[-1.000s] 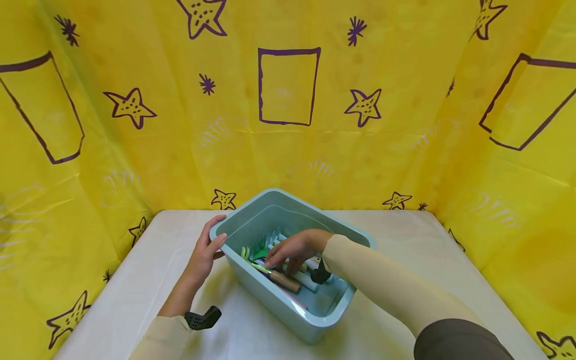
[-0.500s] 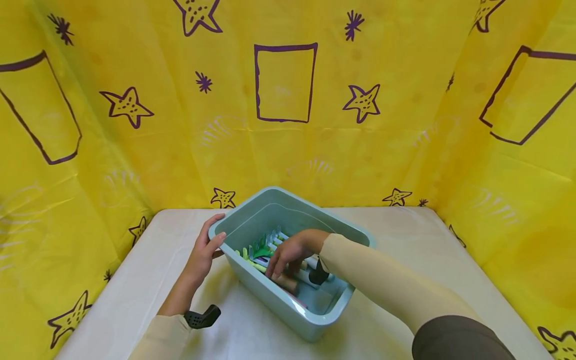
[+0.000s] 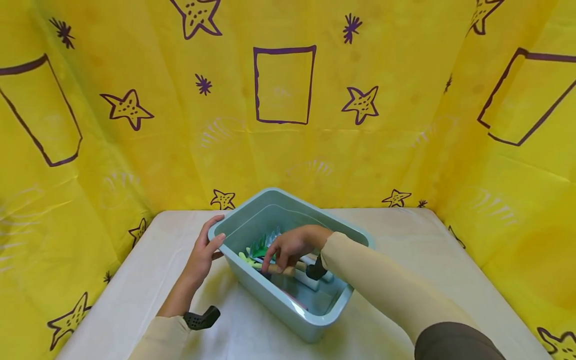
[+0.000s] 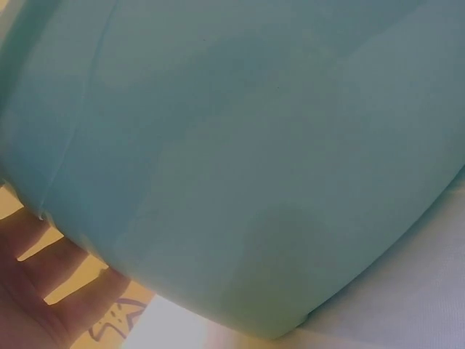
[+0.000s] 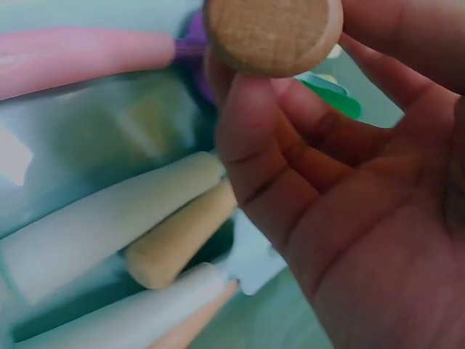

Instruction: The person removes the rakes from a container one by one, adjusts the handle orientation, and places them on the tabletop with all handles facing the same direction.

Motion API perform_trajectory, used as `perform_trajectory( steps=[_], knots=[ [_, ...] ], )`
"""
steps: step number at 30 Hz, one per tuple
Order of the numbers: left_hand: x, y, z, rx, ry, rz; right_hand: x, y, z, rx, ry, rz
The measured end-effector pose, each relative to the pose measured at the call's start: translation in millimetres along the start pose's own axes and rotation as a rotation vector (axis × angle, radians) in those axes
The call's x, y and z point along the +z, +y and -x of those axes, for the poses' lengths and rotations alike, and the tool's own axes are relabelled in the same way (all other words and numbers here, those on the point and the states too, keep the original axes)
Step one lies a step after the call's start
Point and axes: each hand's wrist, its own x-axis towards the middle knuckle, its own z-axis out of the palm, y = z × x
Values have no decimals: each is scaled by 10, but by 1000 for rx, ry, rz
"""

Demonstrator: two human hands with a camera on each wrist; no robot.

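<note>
Head view: the left hand (image 3: 202,257) grips the bin (image 3: 288,316) by its rim; inside, the right hand (image 3: 293,247) pinches a wooden-handled tool (image 3: 283,270). Left wrist: the fingers bend behind the bin's edge. Right wrist: thumb and fingertips hold the tool's handle, near a pink handle (image 5: 87,59). Picking out seems underway; next calls for clearing the rim.

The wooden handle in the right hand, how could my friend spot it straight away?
Find the big blue-green tub on the white table, then the right hand inside it. The wooden handle is brown with a round, flat end. Other handles lie nearby; only this one is held in the fingers.
</note>
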Motion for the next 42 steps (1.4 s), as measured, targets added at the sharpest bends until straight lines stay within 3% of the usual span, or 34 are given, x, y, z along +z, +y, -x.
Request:
perform_trajectory(
  steps=[6,10,16,22,26,42],
  knots=[
    [-12,-4,17,8,6,-5,-91,-42,86,-46,-82,-63],
    [-19,-6,12,9,0,-6,-132,-79,169,-117,-71,-120],
    [-24,18,-15,33,-4,-9,-201,-141,302,-208,8,-169],
    [-14,16,-21,32,-4,-11,-259,-151,418,-272,36,-144],
    [-6,3,0,21,-5,-11,-274,-131,499,-311,100,-130],
    [7,5,21,19,3,-14,-365,-60,1055,-359,363,-113]
  ],
)
